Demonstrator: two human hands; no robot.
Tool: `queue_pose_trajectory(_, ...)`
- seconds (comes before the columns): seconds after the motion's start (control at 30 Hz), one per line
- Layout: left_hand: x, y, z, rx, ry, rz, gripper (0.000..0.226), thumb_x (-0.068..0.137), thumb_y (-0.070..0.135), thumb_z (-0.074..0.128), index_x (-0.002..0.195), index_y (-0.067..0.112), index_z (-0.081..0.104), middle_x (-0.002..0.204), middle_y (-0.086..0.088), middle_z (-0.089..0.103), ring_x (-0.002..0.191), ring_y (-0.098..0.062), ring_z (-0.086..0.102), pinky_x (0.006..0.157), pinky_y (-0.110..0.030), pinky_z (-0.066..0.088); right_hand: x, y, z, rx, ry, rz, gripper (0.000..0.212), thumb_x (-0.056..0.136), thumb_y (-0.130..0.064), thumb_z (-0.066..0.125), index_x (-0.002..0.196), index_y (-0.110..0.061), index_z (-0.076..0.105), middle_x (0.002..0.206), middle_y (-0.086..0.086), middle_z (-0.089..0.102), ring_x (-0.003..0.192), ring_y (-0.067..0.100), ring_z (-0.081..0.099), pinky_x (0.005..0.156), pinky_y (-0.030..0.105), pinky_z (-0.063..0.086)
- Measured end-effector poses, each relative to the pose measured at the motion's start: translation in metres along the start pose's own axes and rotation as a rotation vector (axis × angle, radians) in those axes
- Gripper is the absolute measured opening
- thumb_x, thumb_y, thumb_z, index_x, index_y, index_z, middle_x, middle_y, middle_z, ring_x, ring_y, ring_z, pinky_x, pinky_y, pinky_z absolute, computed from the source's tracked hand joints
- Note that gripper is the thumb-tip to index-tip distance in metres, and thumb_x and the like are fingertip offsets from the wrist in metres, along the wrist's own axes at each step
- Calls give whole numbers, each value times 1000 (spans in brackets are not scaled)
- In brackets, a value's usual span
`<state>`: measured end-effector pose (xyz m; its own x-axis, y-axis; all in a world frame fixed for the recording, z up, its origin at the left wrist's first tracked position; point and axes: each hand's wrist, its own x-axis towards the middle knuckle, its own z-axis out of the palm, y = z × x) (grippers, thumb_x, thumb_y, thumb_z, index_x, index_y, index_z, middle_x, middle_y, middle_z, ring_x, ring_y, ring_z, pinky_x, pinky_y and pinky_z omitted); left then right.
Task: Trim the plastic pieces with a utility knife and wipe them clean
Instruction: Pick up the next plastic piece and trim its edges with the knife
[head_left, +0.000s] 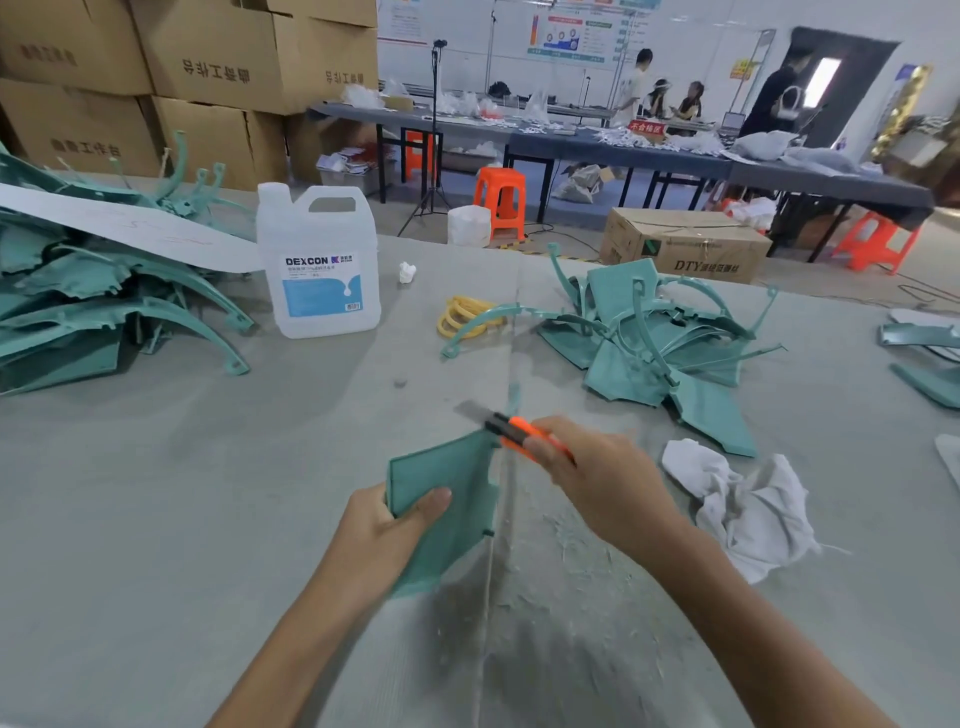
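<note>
Teal piece (451, 467) in left hand (387, 530)

The plastic piece (452, 493) sits in the left hand (387, 535), and the utility knife (519, 431) in the right hand (597, 473) meets its far edge. A cloth (748, 509) lies on the table (208, 493) just right of the right hand. Beyond that hand lies a heap of pieces (654, 338). Beyond the left hand stands a jug (319, 265), with a second heap (104, 301) farther left.
</note>
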<state>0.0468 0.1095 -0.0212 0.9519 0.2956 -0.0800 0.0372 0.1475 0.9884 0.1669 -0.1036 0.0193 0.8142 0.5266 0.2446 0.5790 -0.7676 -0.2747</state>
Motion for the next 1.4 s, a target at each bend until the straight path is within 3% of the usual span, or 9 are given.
queue_pose_trajectory(0.2,-15,1,-13,-507,-53,-167,28,84,17,68,109,5,75,116,-23,71,99,-36,73,74,-41,61,47,60,4,100,23,434,42,105,-55,36,112,-22,60,95,10,69,91,35,64,76,42,49)
queue_pose_trajectory(0.33,-18,2,-11,-722,-75,-347,43,75,21,73,112,0,74,110,-22,73,81,-30,76,64,-44,64,40,25,9,1034,135,487,52,78,-72,64,99,-25,57,71,-9,64,56,10,56,47,32,50)
queue_pose_trajectory(0.5,-25,1,-1,-625,-25,-446,60,77,15,75,133,1,60,92,-17,74,55,-25,71,45,-34,59,30,6,9,1632,122,556,25,90,-24,76,105,-7,65,85,2,73,64,14,67,45,22,45)
queue_pose_trajectory(0.6,-26,-7,0,-442,141,-330,35,91,14,66,122,26,58,91,-14,70,60,-25,65,45,-30,56,26,0,8,1609,171,573,28,92,-12,73,115,-1,62,78,6,71,68,15,71,46,22,46)
queue_pose_trajectory(0.77,-22,12,12,161,103,-121,26,105,31,49,111,22,73,113,15,72,107,-3,64,93,-17,47,31,-5,5,1561,232,659,23,93,-8,72,110,-3,58,67,6,61,58,13,66,45,21,45)
queue_pose_trajectory(0.93,-15,23,15,-1,-203,-60,27,96,9,61,114,-11,59,67,3,68,61,7,62,55,-4,39,35,-3,5,1580,204,708,16,91,-6,72,96,-5,56,55,1,54,51,12,62,41,19,42)
queue_pose_trajectory(1.07,-10,7,22,19,-69,-128,64,69,42,89,105,10,47,99,1,68,114,-26,65,100,-38,47,35,-3,5,1648,86,723,18,92,-10,73,87,-12,56,56,1,46,51,12,57,40,17,40)
queue_pose_trajectory(1.3,-14,12,39,-312,-122,-134,160,-9,55,92,132,2,39,115,-23,48,80,-30,50,51,-32,51,34,-8,11,1506,199,711,28,89,-8,76,98,-9,50,55,2,55,49,13,59,43,20,45)
queue_pose_trajectory(1.4,-14,18,40,-293,-141,-262,122,37,37,98,140,7,40,119,-18,51,80,-27,54,64,-39,48,31,-10,13,1443,223,653,32,89,-11,77,101,-11,47,65,6,56,52,14,58,46,22,45)
